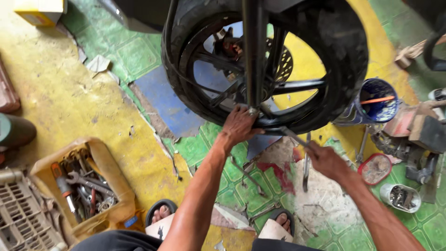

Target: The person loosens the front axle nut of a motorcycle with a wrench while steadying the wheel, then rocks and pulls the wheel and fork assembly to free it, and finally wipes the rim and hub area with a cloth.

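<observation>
I have my left hand [239,124] pressed against the bottom of the motorcycle wheel [265,65], fingers curled around the lower end of the fork leg [254,56] where it meets the axle, so it is closed on that joint rather than on a loose part. My right hand [327,160] is closed around the handle of a wrench [291,137], whose other end reaches up and left to the same axle point, just beside my left fingers. The wheel sits in the fork directly above both hands, tyre on, so I judge the axle fastening is in the middle of being worked; whether it is loosening or tightening I cannot tell. More wrenches lie on the floor [93,107] between my hands, and a yellow tool tray [104,160] sits well to the left of my left arm.
</observation>
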A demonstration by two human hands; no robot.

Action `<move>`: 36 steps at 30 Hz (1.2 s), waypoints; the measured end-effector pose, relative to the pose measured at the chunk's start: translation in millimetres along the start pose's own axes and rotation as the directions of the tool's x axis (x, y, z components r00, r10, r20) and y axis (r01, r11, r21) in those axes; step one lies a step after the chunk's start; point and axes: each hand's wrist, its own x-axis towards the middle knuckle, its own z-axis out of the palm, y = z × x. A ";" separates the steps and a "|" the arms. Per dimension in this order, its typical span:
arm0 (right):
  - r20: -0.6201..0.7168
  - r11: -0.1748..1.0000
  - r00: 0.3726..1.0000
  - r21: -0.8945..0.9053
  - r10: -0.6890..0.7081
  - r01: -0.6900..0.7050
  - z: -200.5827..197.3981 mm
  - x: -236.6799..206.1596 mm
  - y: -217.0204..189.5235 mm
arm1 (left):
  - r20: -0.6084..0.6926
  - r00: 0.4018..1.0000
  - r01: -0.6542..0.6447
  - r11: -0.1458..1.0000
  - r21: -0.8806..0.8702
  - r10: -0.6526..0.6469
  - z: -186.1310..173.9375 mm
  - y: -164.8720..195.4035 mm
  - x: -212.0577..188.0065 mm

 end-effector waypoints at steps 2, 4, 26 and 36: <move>-0.030 0.946 0.994 0.311 0.103 -0.088 10.3 -3.1 -14.6 | -0.009 1.000 0.023 1.000 0.017 -0.023 2.3 2.2 3.3; 0.142 0.376 0.928 0.885 0.346 -0.275 44.4 -26.8 -41.6 | 0.084 0.995 0.053 0.999 0.008 -0.053 5.5 4.6 4.5; -0.157 0.932 0.961 0.320 0.229 -0.170 81.2 -10.2 -86.6 | 0.135 0.989 0.046 0.995 0.091 -0.058 -15.8 -1.2 -7.1; 0.350 0.991 0.936 -0.136 0.035 0.014 46.7 -31.3 -17.8 | 0.132 0.990 0.029 0.987 0.159 -0.050 -41.8 -27.6 -19.7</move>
